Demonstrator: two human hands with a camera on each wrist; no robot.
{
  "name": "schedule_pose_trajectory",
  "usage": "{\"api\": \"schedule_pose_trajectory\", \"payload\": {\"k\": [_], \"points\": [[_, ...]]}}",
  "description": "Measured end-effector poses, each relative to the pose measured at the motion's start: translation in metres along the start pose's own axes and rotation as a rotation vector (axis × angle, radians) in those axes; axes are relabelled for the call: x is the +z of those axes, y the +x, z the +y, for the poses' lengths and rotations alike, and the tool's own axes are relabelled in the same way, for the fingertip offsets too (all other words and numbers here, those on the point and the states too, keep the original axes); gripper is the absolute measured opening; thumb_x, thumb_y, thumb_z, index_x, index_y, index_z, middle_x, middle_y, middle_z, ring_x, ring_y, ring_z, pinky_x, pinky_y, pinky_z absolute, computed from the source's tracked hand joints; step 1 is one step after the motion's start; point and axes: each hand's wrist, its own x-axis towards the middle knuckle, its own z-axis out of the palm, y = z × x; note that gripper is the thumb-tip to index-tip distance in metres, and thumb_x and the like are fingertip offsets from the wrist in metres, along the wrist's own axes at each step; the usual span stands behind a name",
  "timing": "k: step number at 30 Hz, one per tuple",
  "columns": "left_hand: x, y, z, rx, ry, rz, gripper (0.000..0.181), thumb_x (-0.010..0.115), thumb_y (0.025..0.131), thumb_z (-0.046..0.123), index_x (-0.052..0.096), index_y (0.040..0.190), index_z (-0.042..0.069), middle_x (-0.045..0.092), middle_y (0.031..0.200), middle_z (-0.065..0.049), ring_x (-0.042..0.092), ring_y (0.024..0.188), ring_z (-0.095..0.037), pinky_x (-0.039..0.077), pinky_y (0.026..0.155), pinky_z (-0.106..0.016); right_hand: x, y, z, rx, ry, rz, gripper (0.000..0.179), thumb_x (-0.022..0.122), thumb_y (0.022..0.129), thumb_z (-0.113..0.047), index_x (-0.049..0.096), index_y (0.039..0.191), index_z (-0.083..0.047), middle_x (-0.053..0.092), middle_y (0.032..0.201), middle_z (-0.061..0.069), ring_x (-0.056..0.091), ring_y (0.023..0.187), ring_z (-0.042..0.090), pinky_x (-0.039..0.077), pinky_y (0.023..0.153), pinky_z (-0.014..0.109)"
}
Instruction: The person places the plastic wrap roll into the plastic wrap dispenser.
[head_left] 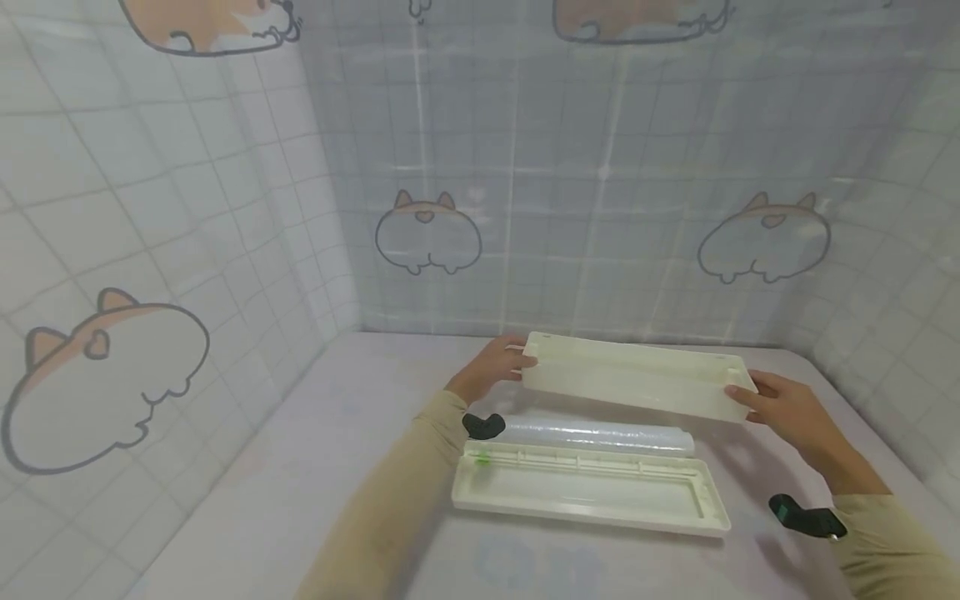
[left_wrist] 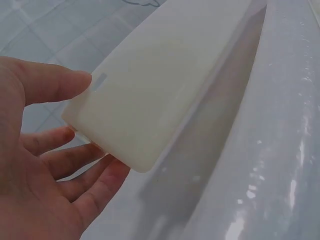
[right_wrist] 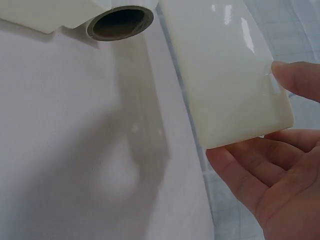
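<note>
A long cream plastic box (head_left: 637,383) is held tilted over the back of the table, its hollow side partly facing me. My left hand (head_left: 491,369) grips its left end, thumb (left_wrist: 65,85) on the edge near a small slot and fingers against the end wall. At the other end, my right hand (head_left: 787,408) holds it the same way, with the thumb (right_wrist: 300,77) on the edge and the fingers under the end. In front of it lies a roll of clear plastic wrap (head_left: 600,436); its cardboard core (right_wrist: 120,24) shows in the right wrist view.
Nearest me on the table (head_left: 360,433) lies a matching shallow cream lid (head_left: 592,518), inner side up, with a small green mark (head_left: 482,459) at its left. Fabric walls (head_left: 562,275) with a grid and cartoon dogs enclose the table's back and sides.
</note>
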Motion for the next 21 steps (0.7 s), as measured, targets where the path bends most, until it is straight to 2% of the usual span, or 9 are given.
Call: {"api": "schedule_pose_trajectory", "payload": {"k": [3,8,13,16,21], "points": [[-0.002,-0.002,-0.004,0.020,-0.015,0.005,0.062,0.069,0.094,0.018,0.041,0.145,-0.001,0.054,0.137,-0.018,0.058,0.120,-0.030,0.051,0.098,-0.041,-0.001,0.002,-0.003,0.002,0.015,-0.024,0.080,0.055,0.103,-0.044,0.028,0.149,0.016,0.035,0.148,0.039,0.055,0.120,0.047,0.054,0.090,0.048],[-0.008,-0.006,-0.010,-0.006,-0.056,0.059,0.061,0.070,0.093,0.013,0.043,0.145,-0.003,0.054,0.138,-0.021,0.057,0.122,-0.033,0.052,0.097,-0.044,0.004,0.010,-0.006,-0.010,0.032,-0.077,0.079,0.054,0.104,-0.040,0.023,0.150,0.016,0.030,0.151,0.039,0.052,0.125,0.050,0.052,0.094,0.049],[-0.015,-0.012,-0.008,-0.028,0.011,0.065,0.064,0.070,0.094,0.016,0.040,0.147,-0.001,0.048,0.143,-0.023,0.054,0.125,-0.034,0.052,0.096,-0.043,0.012,0.014,-0.007,-0.029,0.041,-0.096,0.073,0.049,0.107,-0.031,0.019,0.149,0.019,0.027,0.150,0.042,0.044,0.129,0.054,0.055,0.091,0.044],[-0.019,-0.016,-0.007,-0.036,0.045,0.074,0.063,0.069,0.095,0.015,0.039,0.147,-0.001,0.047,0.143,-0.023,0.054,0.125,-0.035,0.052,0.096,-0.043,0.018,0.017,-0.009,-0.033,0.050,-0.089,0.070,0.049,0.107,-0.031,0.023,0.149,0.018,0.031,0.149,0.041,0.045,0.128,0.053,0.056,0.089,0.041],[-0.026,-0.023,-0.014,-0.053,0.063,0.092,0.062,0.071,0.094,0.016,0.040,0.145,-0.002,0.051,0.139,-0.024,0.057,0.122,-0.034,0.053,0.095,-0.043,0.030,0.019,-0.014,-0.034,0.072,-0.098,0.066,0.049,0.107,-0.028,0.026,0.148,0.018,0.036,0.146,0.040,0.049,0.126,0.051,0.056,0.089,0.042]]}}
